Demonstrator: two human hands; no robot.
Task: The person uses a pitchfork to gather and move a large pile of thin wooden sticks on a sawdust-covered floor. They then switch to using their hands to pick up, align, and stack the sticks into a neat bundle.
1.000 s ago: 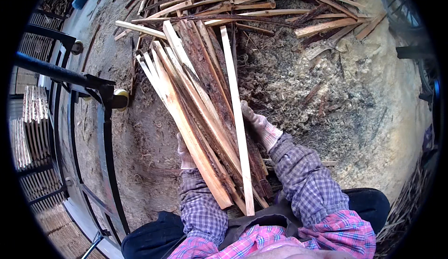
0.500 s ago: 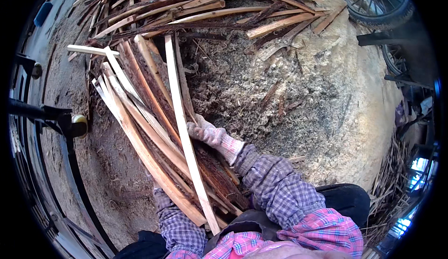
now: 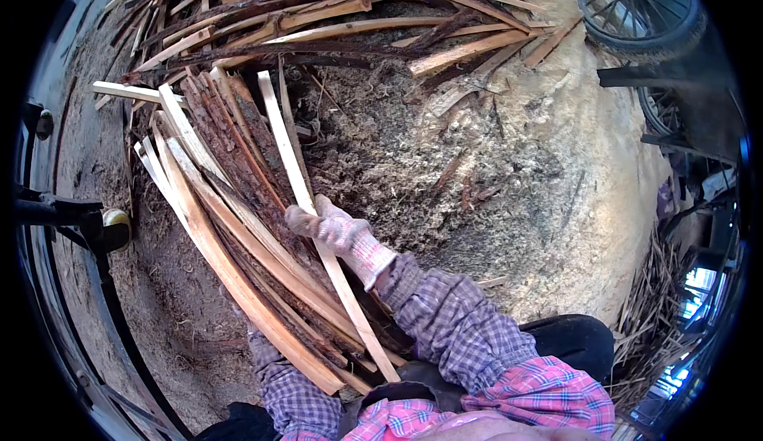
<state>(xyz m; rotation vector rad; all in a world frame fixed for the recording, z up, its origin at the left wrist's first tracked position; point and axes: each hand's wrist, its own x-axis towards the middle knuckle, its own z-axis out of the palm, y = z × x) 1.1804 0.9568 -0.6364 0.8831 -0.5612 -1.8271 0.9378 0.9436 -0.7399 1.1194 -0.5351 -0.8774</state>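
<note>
A bundle of long wood slabs and strips, some with brown bark, lies slanted in front of me, its near ends by my lap. My right hand, in a pale knitted glove, is closed around a narrow, light-coloured wood strip on the bundle's right side. The thumb and fingers wrap the strip around its middle. Under the bundle's left edge goes my left forearm in a checked sleeve; the slabs hide the fingers of that hand.
A heap of bark-edged slabs lies across the far side. Sawdust and chips cover the ground to the right. A spoked wheel stands at far right, a dark metal frame at left. Thin sticks are piled at lower right.
My right hand has come up from beside the bundle and closed around the pale strip. The strip's top end has shifted slightly left and down, along with the whole view's small shift.
</note>
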